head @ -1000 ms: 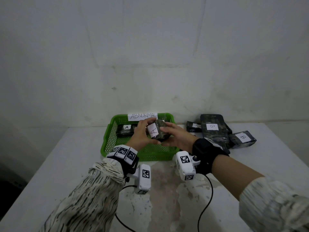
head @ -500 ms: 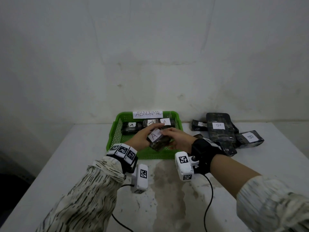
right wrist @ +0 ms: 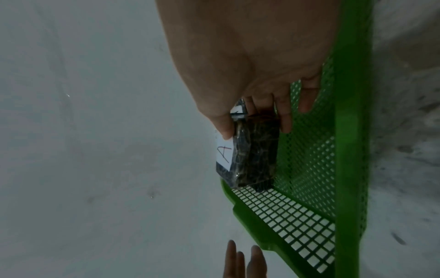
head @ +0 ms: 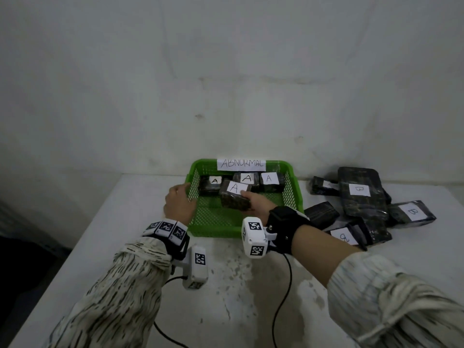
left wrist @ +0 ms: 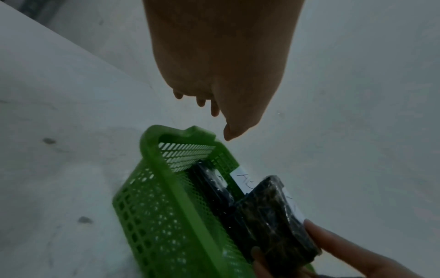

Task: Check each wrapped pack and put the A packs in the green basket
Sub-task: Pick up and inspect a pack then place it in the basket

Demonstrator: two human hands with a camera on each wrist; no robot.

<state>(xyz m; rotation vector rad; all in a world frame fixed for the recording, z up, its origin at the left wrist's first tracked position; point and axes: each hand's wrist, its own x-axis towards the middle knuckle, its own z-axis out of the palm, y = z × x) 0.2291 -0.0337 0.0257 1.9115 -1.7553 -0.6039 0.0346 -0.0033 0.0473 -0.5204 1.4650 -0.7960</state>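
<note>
1. Right hand (head: 258, 205) pinched a wrapped pack (head: 234, 198) labelled A, thumb on the labelled face and fingers (right wrist: 284, 120) under it, with the pack inside the green basket (head: 213, 224) over its mesh floor.
2. Whether the pack touched the floor could not be told; it lay tilted, just near of the three A packs.
3. Those three A packs (head: 247, 180) sat in a row along the far wall of the basket, below a paper sign (head: 241, 164) on the far rim.
4. Left hand (head: 179, 204) was relaxed and holding nothing, fingers loosely spread, just beside the basket's left rim; contact with the rim could not be told.
5. On the bench (head: 125, 222), right of the basket, lay a heap of dark wrapped packs (head: 361, 197), several labelled B.
6. Both wrists carried white camera units (head: 253, 238) with black square markers, and cables ran toward the near edge of the bench.
</note>
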